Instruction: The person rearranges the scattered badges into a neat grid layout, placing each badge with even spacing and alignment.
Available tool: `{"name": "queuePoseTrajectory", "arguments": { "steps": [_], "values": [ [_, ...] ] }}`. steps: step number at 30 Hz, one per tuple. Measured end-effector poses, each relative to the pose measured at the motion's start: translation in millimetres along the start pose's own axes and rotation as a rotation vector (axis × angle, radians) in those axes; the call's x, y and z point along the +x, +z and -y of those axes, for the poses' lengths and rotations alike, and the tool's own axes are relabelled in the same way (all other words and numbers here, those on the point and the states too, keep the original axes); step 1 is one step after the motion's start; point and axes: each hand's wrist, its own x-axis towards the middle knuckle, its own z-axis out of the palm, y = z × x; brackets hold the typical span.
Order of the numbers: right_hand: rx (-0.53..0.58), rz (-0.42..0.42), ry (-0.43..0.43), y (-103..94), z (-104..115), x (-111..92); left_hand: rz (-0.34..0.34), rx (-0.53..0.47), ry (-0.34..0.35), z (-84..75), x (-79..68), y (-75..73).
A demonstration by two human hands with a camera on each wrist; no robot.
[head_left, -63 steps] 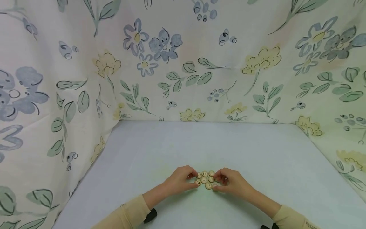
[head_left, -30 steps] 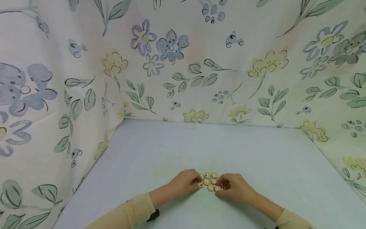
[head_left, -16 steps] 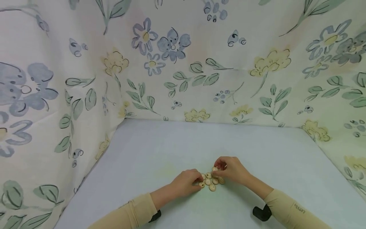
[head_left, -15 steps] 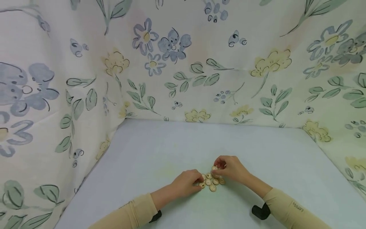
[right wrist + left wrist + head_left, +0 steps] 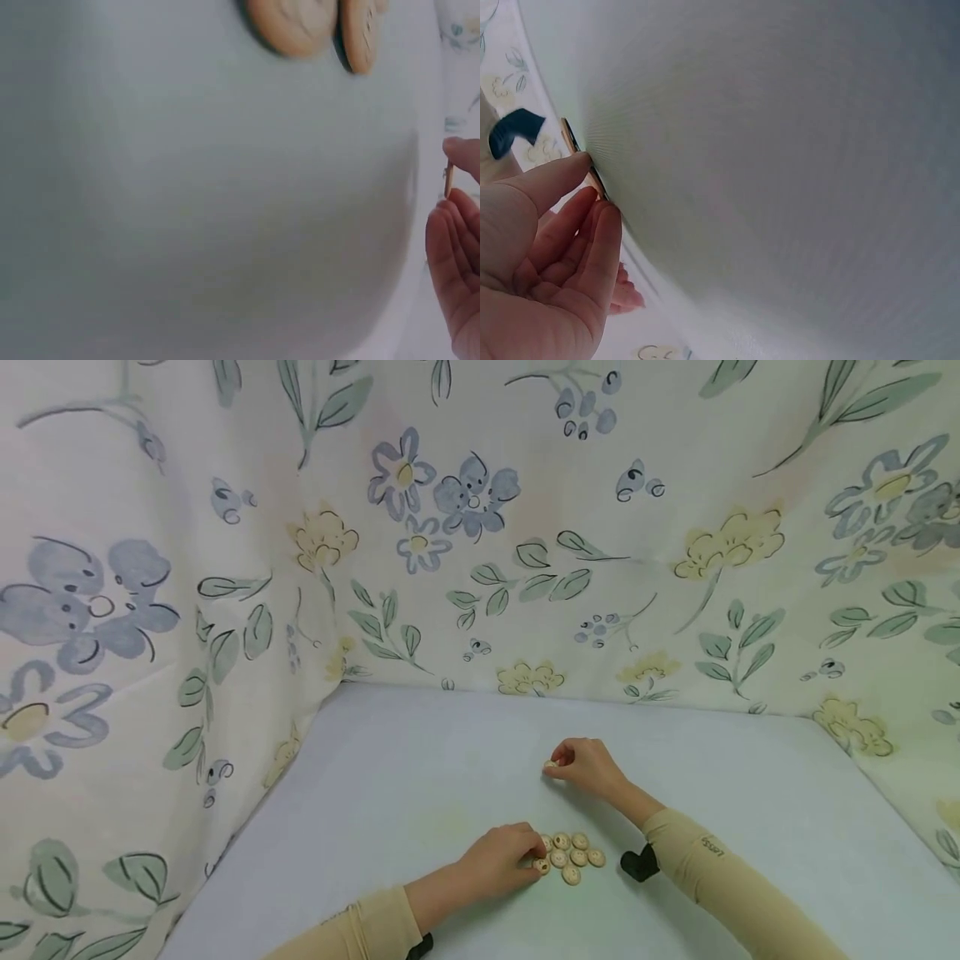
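Across the back and down both sides, a pale floral cloth (image 5: 525, 502) printed with blue and yellow blooms and green leaves. In front of it, stretching forward to the bottom of the head view, a plain whitish counter (image 5: 420, 752). Over the counter from below, two cream forearm coverings: a left sleeve (image 5: 360, 927) low and near, and a right sleeve (image 5: 727, 877) reaching farther forward, with small dark lettering.

Next in size, the hands, well apart from each other. Nearer, the left hand (image 5: 498, 860), curled round the left end of a cluster of tan discs (image 5: 578, 857), with thumb at a lower disc and fingers at the one above. Farther back, the right hand (image 5: 588, 767), with thumb and fingertips pinched on a single tan disc (image 5: 550, 765), well beyond the cluster; raised or resting there, impossible to tell.

In the cluster, eight discs lying flat and close together, mostly with small marks on top: three along the far side, four in an uneven row nearer, one alone at the near edge. Smaller than the cluster, a black piece (image 5: 640, 863) at the right wrist and another black piece (image 5: 422, 946), partly hidden, by the left.

Smallest, dark spots on two of the cluster's discs.
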Motion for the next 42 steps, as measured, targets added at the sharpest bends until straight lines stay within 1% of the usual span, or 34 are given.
{"name": "queuePoseTrajectory", "arguments": {
  "steps": [4,8,12,15,18,22,27,31,36,42],
  "values": [
    [-0.003,0.007,0.075,3.2,-1.8,23.0,-0.010,0.009,0.021,0.0,-0.1,0.0],
    [-0.005,-0.002,0.142,5.8,-1.9,45.6,-0.015,0.015,0.028,0.1,0.1,2.3],
    [0.004,-0.023,0.227,12.4,-2.9,63.4,-0.024,0.029,0.038,-0.2,0.0,5.9],
    [0.017,-0.048,0.267,20.1,-5.9,73.5,-0.039,0.049,0.058,-1.2,-0.9,8.0],
    [0.025,-0.082,0.279,28.3,-7.9,81.6,-0.051,0.058,0.073,-2.3,-2.2,8.4],
    [0.011,-0.125,0.275,36.8,-6.0,92.4,-0.071,0.059,0.081,-1.5,-3.7,7.3],
    [0.010,-0.170,0.288,42.9,-2.0,107.6,-0.101,0.068,0.092,1.9,-3.7,4.3],
    [0.017,-0.185,0.310,46.3,-1.8,113.3,-0.100,0.070,0.089,1.2,-3.8,4.2],
    [0.033,-0.197,0.310,48.7,-2.0,118.2,-0.083,0.060,0.076,0.7,-3.9,3.7],
    [0.044,-0.216,0.315,51.7,-2.2,122.6,-0.088,0.063,0.077,1.1,-3.3,3.9]
  ]
}}
